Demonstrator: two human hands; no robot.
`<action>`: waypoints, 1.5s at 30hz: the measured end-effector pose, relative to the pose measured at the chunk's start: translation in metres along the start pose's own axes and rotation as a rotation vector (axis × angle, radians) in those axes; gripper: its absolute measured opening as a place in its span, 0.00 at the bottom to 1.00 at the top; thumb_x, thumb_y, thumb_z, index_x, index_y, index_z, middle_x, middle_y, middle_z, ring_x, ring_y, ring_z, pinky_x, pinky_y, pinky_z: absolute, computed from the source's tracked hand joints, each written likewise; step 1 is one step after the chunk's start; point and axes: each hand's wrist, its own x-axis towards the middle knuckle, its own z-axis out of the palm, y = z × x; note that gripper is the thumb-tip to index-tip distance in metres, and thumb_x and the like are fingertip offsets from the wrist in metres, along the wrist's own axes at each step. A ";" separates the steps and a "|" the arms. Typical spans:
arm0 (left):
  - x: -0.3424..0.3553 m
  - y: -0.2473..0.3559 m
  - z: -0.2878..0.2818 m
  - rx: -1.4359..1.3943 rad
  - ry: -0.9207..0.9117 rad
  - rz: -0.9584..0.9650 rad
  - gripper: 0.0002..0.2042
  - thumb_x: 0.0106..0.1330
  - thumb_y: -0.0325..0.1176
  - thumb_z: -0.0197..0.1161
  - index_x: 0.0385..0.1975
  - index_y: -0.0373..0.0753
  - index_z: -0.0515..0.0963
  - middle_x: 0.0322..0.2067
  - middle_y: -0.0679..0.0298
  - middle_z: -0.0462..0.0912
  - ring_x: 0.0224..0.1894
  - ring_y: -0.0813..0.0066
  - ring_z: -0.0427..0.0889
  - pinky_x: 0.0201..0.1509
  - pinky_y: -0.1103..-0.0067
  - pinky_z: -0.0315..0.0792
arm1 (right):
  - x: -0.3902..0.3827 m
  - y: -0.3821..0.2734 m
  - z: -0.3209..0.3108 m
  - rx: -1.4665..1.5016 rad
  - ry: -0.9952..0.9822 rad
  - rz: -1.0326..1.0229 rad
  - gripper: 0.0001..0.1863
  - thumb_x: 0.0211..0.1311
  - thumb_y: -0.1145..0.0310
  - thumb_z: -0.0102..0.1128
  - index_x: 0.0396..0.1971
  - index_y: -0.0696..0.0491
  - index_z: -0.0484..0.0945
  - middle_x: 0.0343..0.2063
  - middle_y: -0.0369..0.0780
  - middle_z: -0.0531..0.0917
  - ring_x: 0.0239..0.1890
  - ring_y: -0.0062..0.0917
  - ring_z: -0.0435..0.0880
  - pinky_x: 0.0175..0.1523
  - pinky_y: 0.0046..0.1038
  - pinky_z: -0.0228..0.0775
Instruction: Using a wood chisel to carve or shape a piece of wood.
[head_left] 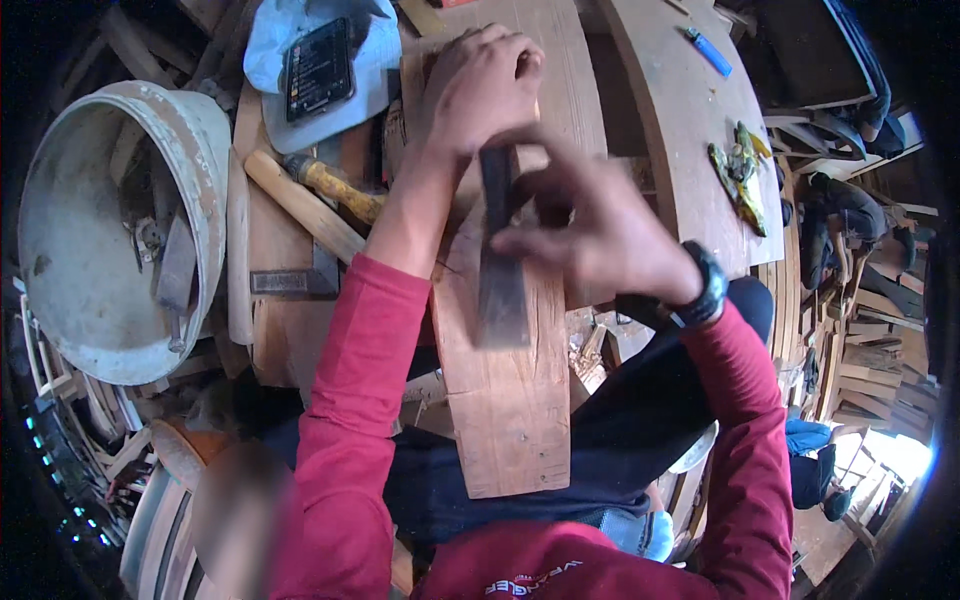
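A long brown wooden block (515, 420) points toward me, its near end over my lap. On it lies a flat dark metal bar (503, 300), like a wide chisel blade, with a paler near end. My right hand (610, 225), slightly blurred and wearing a black watch, has its thumb and fingers at the bar's edge. Beyond, my left hand (485, 90) is closed in a fist at the bar's far end. What lies inside that fist is hidden, and so is the far end of the bar.
Left stands a big pale bucket (205, 200) with tools inside. Nearby lie a yellow-handled tool (345, 190), a try square (285, 282) and a phone (320, 68). A curved board (690, 130) at right bears a blue lighter (708, 50). Another person (855, 215) crouches far right.
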 end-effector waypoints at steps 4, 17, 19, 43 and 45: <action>0.002 0.002 0.002 0.007 0.051 0.104 0.09 0.68 0.36 0.62 0.41 0.39 0.83 0.41 0.53 0.83 0.46 0.50 0.82 0.55 0.63 0.74 | 0.000 0.022 -0.007 0.180 0.326 0.042 0.38 0.54 0.72 0.73 0.64 0.55 0.62 0.38 0.51 0.86 0.37 0.38 0.89 0.40 0.35 0.79; -0.002 0.002 0.005 -0.005 -0.007 0.013 0.10 0.68 0.38 0.62 0.39 0.40 0.84 0.39 0.56 0.84 0.46 0.53 0.83 0.54 0.65 0.75 | -0.002 0.021 0.009 0.101 0.070 -0.015 0.39 0.53 0.69 0.75 0.62 0.57 0.64 0.38 0.54 0.85 0.41 0.45 0.88 0.43 0.36 0.80; 0.003 -0.001 -0.001 -0.007 0.009 0.048 0.10 0.68 0.38 0.62 0.40 0.40 0.84 0.39 0.55 0.84 0.46 0.53 0.83 0.54 0.65 0.75 | 0.002 0.009 0.004 0.043 0.022 0.017 0.38 0.52 0.68 0.75 0.62 0.54 0.65 0.35 0.54 0.85 0.36 0.44 0.88 0.38 0.35 0.79; 0.003 0.002 0.003 -0.028 0.054 0.105 0.10 0.66 0.37 0.63 0.40 0.39 0.83 0.41 0.53 0.84 0.47 0.51 0.83 0.54 0.64 0.75 | 0.000 0.022 -0.009 0.180 0.259 -0.002 0.34 0.57 0.77 0.71 0.62 0.54 0.63 0.45 0.45 0.83 0.42 0.27 0.86 0.42 0.27 0.79; 0.002 0.001 0.003 0.008 -0.021 0.036 0.09 0.67 0.37 0.63 0.39 0.39 0.83 0.41 0.53 0.84 0.47 0.51 0.82 0.54 0.64 0.75 | -0.005 0.018 0.000 0.129 0.080 0.021 0.34 0.58 0.79 0.71 0.62 0.54 0.62 0.45 0.43 0.83 0.37 0.19 0.85 0.40 0.21 0.77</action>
